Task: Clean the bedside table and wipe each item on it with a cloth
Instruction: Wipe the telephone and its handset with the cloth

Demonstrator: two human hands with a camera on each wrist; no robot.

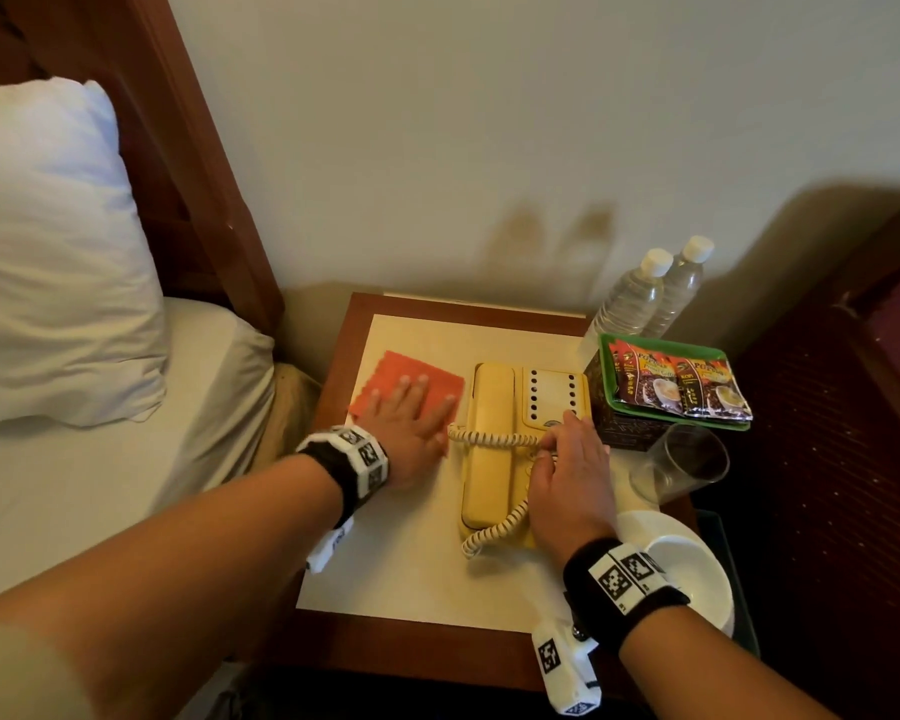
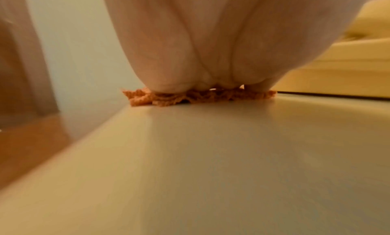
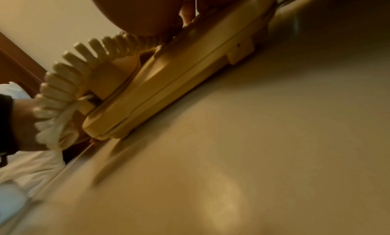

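Left hand lies flat, fingers straight, pressing the orange zigzag-edged cloth onto the cream top of the wood-framed bedside table, left of the phone. Right hand rests on the yellow corded telephone, fingers bent over its keypad; whether it truly grips is hard to tell. My read: early going, with the tabletop being wiped. Two clear water bottles, the green tray of coffee sachets, the drinking glass and the white saucers stand crowded at the right, seemingly unwiped.
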